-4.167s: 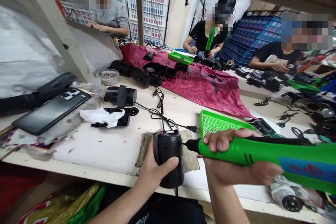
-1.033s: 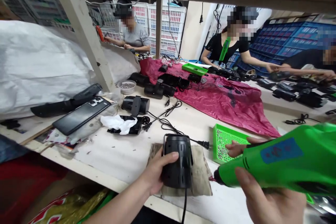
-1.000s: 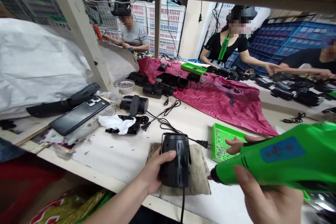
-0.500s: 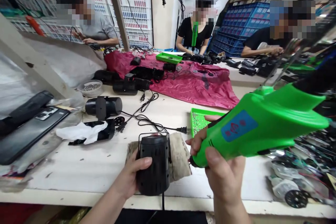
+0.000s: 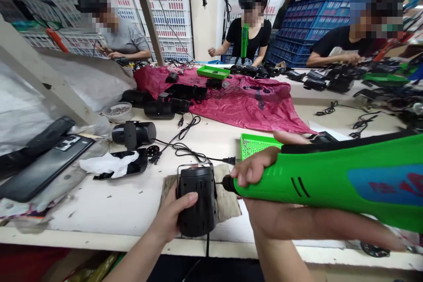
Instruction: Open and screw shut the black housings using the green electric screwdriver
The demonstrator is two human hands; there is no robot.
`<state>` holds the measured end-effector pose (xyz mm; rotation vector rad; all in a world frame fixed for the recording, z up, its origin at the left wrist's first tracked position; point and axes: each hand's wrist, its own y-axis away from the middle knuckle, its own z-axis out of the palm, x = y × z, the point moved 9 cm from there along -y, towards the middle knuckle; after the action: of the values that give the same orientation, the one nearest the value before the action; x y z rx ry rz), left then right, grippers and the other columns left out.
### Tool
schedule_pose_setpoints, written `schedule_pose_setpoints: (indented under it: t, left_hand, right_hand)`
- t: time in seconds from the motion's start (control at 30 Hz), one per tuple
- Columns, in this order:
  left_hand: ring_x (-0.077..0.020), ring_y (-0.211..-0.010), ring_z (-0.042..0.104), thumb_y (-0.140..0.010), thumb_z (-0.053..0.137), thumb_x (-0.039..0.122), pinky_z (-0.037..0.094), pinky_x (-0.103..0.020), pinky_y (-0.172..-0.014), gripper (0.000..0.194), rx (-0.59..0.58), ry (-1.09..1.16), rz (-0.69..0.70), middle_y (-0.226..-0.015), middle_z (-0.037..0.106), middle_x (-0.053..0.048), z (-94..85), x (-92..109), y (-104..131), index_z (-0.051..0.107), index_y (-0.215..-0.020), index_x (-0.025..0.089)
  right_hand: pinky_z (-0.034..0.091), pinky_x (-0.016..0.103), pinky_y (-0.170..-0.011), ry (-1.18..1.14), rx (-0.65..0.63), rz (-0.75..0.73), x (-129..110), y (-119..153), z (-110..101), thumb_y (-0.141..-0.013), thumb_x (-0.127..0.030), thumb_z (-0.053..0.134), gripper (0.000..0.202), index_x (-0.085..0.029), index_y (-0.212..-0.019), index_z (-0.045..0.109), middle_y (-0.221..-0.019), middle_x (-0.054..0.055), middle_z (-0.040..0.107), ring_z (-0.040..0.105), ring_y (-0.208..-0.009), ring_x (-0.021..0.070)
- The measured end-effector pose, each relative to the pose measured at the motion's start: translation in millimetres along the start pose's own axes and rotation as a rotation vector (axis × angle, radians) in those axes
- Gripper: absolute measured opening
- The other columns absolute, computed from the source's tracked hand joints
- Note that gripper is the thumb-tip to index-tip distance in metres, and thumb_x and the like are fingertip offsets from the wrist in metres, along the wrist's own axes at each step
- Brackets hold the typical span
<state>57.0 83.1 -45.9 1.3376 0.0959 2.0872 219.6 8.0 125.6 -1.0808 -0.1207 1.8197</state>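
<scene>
My left hand [image 5: 173,209] grips the left side of a black cylindrical housing [image 5: 198,202], its thumb across the front. The housing has vent slots, a wire bracket [image 5: 194,165] around its top and a cord coming out below. It rests at a piece of worn cardboard [image 5: 228,194]. My right hand [image 5: 261,185] is wrapped round a green electric screwdriver [image 5: 310,180], which lies nearly level. Its thin bit [image 5: 219,183] points left at the housing's right side; whether the tip touches a screw there I cannot tell.
A green tray [image 5: 256,145] of small screws stands behind my right hand. Left are a black spotlight [image 5: 135,134], a phone [image 5: 42,167] and a tub of small metal parts [image 5: 118,111]. A pink plastic sheet [image 5: 238,105] lies farther back. Several people work across the bench.
The screwdriver has swung from slanted to nearly level, and its bit has moved up and left to the housing's side. The left hand still holds the housing.
</scene>
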Motion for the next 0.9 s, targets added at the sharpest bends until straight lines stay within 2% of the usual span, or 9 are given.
schedule_pose_setpoints:
  t: [0.1,0.27,0.4,0.5,0.63,0.77,0.9]
  left_hand:
    - [-0.0278,-0.092,0.068,-0.059,0.081,0.029,0.055,-0.033,-0.074,0.068,0.035,0.007,0.019,-0.097,0.073,-0.006,0.7,1,0,0.056,-0.122,0.02]
    - [-0.0274,-0.091,0.068,-0.058,0.081,0.03,0.055,-0.035,-0.075,0.068,0.064,0.018,0.044,-0.098,0.072,-0.006,1.3,1,1,0.057,-0.121,0.02]
    - [-0.0275,-0.094,0.066,-0.06,0.081,0.035,0.054,-0.036,-0.079,0.067,0.125,-0.022,0.109,-0.102,0.071,-0.007,-3.1,4,2,0.057,-0.121,0.021]
    - [-0.0277,-0.096,0.065,-0.06,0.081,0.038,0.053,-0.037,-0.082,0.065,0.137,-0.082,0.153,-0.104,0.07,-0.007,-4.5,6,1,0.057,-0.118,0.021]
    - [-0.0271,-0.094,0.065,-0.058,0.082,0.039,0.052,-0.036,-0.082,0.068,0.153,-0.134,0.153,-0.1,0.07,-0.006,-6.8,5,-1,0.057,-0.119,0.021]
    - [-0.0256,-0.085,0.066,-0.058,0.082,0.037,0.054,-0.035,-0.074,0.069,0.136,-0.11,0.15,-0.092,0.071,-0.006,-4.6,4,0,0.055,-0.12,0.019]
    - [-0.0256,-0.091,0.065,-0.059,0.083,0.038,0.052,-0.034,-0.08,0.067,0.155,-0.143,0.174,-0.096,0.07,-0.005,-4.4,5,3,0.057,-0.118,0.02]
  right_hand:
    - [0.05,0.03,-0.045,-0.037,-0.002,0.006,9,-1,6,-0.069,-0.08,0.055,0.063,-0.023,-0.096,0.065,-0.055,-0.004,0.059,0.053,-0.042,0.0131]
    - [0.047,0.026,-0.038,0.017,0.018,0.101,39,0,10,-0.054,-0.086,0.06,0.071,-0.023,-0.086,0.065,-0.048,-0.006,0.057,0.049,-0.036,0.0117]
    - [0.047,0.025,-0.037,0.024,-0.005,0.071,50,1,12,-0.053,-0.085,0.061,0.069,-0.024,-0.083,0.062,-0.049,-0.007,0.057,0.05,-0.035,0.0111]
    - [0.047,0.024,-0.038,-0.021,0.0,0.105,57,0,11,-0.052,-0.086,0.06,0.068,-0.025,-0.081,0.059,-0.048,-0.008,0.056,0.049,-0.035,0.0104]
    - [0.045,0.025,-0.037,-0.018,-0.007,0.189,61,-2,7,-0.043,-0.088,0.063,0.072,-0.025,-0.078,0.056,-0.046,-0.009,0.055,0.047,-0.035,0.0114]
    - [0.044,0.025,-0.038,0.003,-0.004,0.2,59,-2,0,-0.046,-0.09,0.059,0.073,-0.025,-0.08,0.054,-0.046,-0.009,0.053,0.046,-0.035,0.0117]
    - [0.044,0.025,-0.039,-0.008,-0.026,0.156,54,4,-2,-0.049,-0.09,0.057,0.073,-0.026,-0.084,0.054,-0.049,-0.008,0.053,0.047,-0.037,0.0116]
